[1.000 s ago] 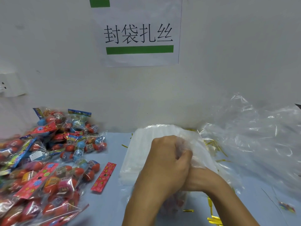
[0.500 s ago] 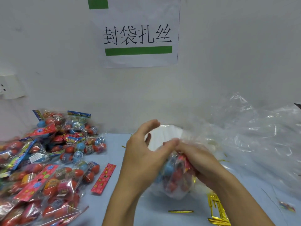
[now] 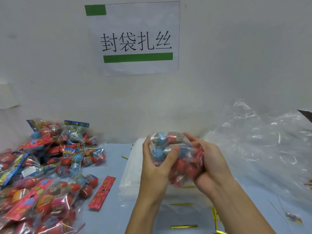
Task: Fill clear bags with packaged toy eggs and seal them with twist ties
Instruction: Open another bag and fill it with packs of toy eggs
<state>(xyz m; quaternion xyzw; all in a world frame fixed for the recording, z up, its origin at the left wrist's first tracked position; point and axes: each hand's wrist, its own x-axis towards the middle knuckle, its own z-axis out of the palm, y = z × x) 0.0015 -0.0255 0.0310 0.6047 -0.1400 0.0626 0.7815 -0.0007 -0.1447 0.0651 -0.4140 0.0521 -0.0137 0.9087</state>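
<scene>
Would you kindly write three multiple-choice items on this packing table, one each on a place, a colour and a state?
1. Where is the pile of packaged toy eggs?
A. on the left
B. on the right
C. behind the sign

2. What colour are the twist ties?
A. silver
B. gold
C. black

3. How is the filled bag?
A. lying on the table
B. hung on the wall
C. held in both hands

Key: 1 A, it fills the table's left side. 2 B, the strips shine gold. 3 C, the left hand and right hand grip it.

Glossy crinkled clear plastic bag (image 3: 175, 149), shiny gold, seemingly foil twist ties (image 3: 184, 226), matt paper sign (image 3: 135, 38)
</scene>
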